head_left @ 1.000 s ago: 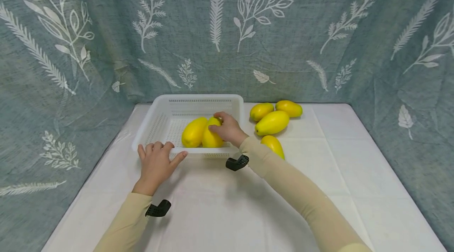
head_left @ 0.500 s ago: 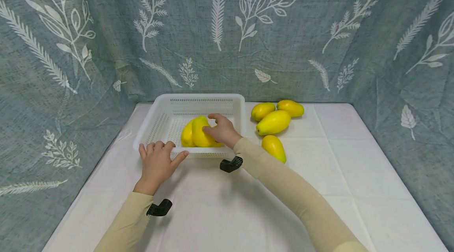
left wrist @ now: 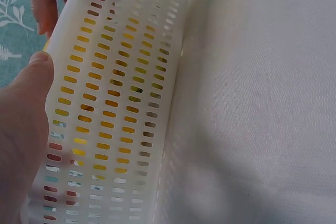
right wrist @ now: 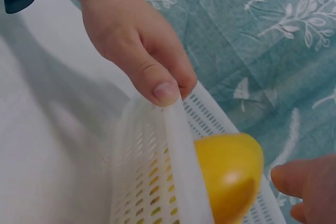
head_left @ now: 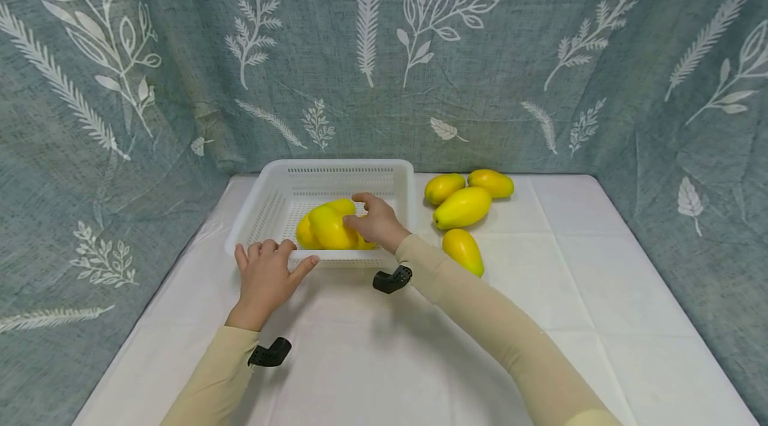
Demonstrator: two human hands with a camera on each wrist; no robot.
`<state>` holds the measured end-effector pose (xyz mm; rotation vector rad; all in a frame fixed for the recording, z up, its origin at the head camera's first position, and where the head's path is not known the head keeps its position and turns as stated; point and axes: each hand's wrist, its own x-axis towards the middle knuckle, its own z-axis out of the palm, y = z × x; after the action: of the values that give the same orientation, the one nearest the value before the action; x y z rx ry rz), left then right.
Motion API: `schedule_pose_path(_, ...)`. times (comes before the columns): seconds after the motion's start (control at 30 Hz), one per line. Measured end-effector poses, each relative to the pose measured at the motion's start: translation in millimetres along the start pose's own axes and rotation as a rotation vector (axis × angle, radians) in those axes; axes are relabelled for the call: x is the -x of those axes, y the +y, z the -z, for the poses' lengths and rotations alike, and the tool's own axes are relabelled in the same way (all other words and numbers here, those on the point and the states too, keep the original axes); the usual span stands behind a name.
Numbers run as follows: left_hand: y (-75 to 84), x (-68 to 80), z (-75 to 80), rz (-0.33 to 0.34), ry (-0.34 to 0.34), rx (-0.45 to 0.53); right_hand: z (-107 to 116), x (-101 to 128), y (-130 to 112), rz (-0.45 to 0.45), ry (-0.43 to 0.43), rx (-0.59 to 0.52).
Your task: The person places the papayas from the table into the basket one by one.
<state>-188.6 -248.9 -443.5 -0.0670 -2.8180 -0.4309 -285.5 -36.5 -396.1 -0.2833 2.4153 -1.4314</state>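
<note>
Two hands are working: the right hand (head_left: 373, 221) is gripping a yellow mango (head_left: 329, 225) in the white basket (head_left: 342, 171), and the left hand (head_left: 266, 274) is resting open against its front wall.

Left hand (head_left: 266, 276): rests on near rim of white basket (head_left: 264, 216), fingers spread.
Right hand (head_left: 373, 223): inside basket, fingers curled on upper mango (head_left: 328, 225).
Basket contents: second mango (head_left: 303, 233) beneath, mostly hidden.
Table (head_left: 600, 293): four loose mangoes (head_left: 461, 207) right of basket.
Backdrop (head_left: 120, 79): blue-grey leaf-print cloth.
</note>
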Motion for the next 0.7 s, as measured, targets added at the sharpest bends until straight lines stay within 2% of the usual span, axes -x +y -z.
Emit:
schedule_pose_path(0.13, 1.1, 0.3, -0.5, -0.002, 0.006, 0.01, 12.7, 2.3, 0.4, 0.009, -0.021, -0.015)
schedule_pose_path(0.3, 1.9, 0.8, -0.3, -0.007, 0.014, 0.021, 46.7, 5.4, 7.7, 0.006, -0.009, -0.065)
schedule_pose_path(0.47, 0.9, 0.6, 0.9, -0.018, 0.028, 0.007, 93.0, 10.9, 20.9, -0.022, 0.084, -0.136)
schedule_pose_path(0.7, 0.8, 0.8, -1.3, -0.013, 0.028, 0.022, 151.7, 19.1, 48.0, -0.082, 0.218, -0.177)
